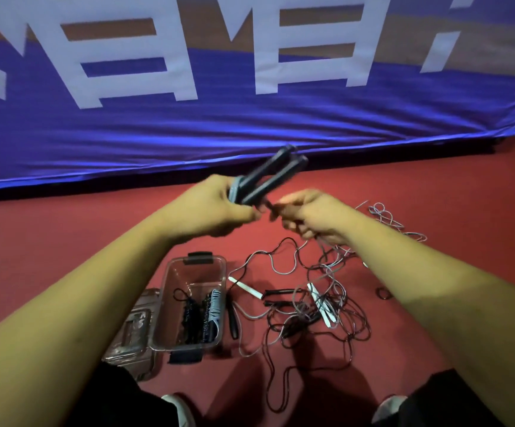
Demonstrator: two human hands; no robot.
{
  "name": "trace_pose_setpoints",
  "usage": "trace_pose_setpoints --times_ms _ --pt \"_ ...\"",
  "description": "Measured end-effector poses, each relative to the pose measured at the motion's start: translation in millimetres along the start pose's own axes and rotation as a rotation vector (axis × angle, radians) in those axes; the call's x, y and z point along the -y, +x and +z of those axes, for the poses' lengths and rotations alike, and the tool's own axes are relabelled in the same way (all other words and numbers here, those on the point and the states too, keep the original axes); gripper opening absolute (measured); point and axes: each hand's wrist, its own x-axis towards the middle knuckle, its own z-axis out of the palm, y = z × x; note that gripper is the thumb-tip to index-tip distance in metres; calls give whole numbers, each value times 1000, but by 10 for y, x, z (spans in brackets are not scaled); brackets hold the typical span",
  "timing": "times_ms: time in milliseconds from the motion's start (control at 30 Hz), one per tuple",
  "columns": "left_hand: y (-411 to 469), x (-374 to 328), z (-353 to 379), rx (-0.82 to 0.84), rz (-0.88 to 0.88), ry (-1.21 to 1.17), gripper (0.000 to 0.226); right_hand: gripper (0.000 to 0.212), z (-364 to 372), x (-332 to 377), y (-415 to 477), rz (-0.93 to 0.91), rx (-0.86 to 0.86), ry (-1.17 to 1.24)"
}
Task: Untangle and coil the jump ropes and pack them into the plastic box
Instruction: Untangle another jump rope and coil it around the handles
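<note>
Hands raised at 12 o'clock, well above the floor. Left hand (216, 211) grips a pair of dark slate-blue plastic rope handles (268, 177), held side by side with free ends pointing to 1 o'clock. Holding both together probably gives a core to wind onto. Right hand (314, 217) sits just beside it on the 3 o'clock side, blurred, fingers curled on a thin dark cord (287, 239). Likely a pinch to keep the line taut. The cord drops from that hand into a tangled heap of black and grey jump ropes (327, 306) on the red matte floor (65, 241), at 5 o'clock of the hands.

Clear rectangular plastic box (170, 291) on the floor at 7 o'clock of the hands, open, near the heap's 9 o'clock edge. Inside lie coiled rope bundles in black and grey stripe (202, 312), so part of the packing looks done. Clear plastic lid (133, 331) lies against the box at its 9 o'clock side. Loose black handle (233, 322) just beside the box's 3 o'clock wall. White flat handle (248, 288) between box and heap; another white one is buried in the loops.

In the way: the held cord runs into crossed loops, so pulling may drag or tighten the heap. Small black ring (384, 293) lies apart at the heap's 3 o'clock. Blue fabric banner with white characters (250, 124) fills 12 o'clock
</note>
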Motion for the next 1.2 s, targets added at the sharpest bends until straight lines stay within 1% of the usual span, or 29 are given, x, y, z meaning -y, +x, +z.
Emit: trace_pose_setpoints --times_ms 67,100,167,233,300,433,467,500,533,567,600,667,733,767,833,900,967,1033,1100,1133,1200 --pt "57 94 -131 -145 -90 -81 13 22 103 -89 -9 130 141 47" --pt "87 155 -192 -196 -140 -84 12 24 158 -120 -3 152 164 45" --pt "133 301 -298 -256 -243 -18 10 25 287 -147 -6 138 173 16" --pt "166 458 -380 -309 -326 103 11 25 434 -125 -27 84 150 -68" --pt "212 590 -422 -349 -364 262 8 24 556 -49 -81 5 140 -187" --pt "292 698 -334 -349 -338 649 6 27 633 158 -162 -188 117 -511" --pt "305 713 -280 -332 -334 749 7 28 618 192 -179 -214 115 -572" --pt "314 729 -226 -306 -329 828 19 29 598 215 -194 -237 123 -621" --pt "325 755 -160 -254 -341 895 37 30 567 226 -214 -259 136 -669" --pt "335 791 -101 -194 -363 949 44 31 535 232 -236 -275 154 -713" --pt "339 814 -35 -142 -381 987 41 30 498 239 -262 -289 169 -747" --pt "325 824 104 -34 -394 1045 27 24 399 260 -286 -293 156 -764" --pt "290 751 219 107 -356 1103 15 18 293 265 -259 -294 79 -777" --pt "273 698 265 172 -309 1138 12 16 245 258 -233 -296 21 -792" --pt "237 584 331 279 -189 1219 14 15 160 227 -181 -299 -86 -833" --pt "198 472 363 330 -63 1262 22 13 73 213 -170 -308 -122 -824" --pt "176 397 366 358 48 1197 26 13 -23 212 -196 -306 -90 -752" --pt "145 364 333 356 149 1024 22 16 -94 182 -203 -270 -50 -645" --pt "87 317 297 333 217 770 20 16 -107 143 -208 -201 -28 -496" --pt "49 278 286 300 226 628 23 17 -86 135 -220 -173 -13 -396" --pt "-17 193 264 211 180 337 30 11 -12 117 -231 -134 -6 -156"
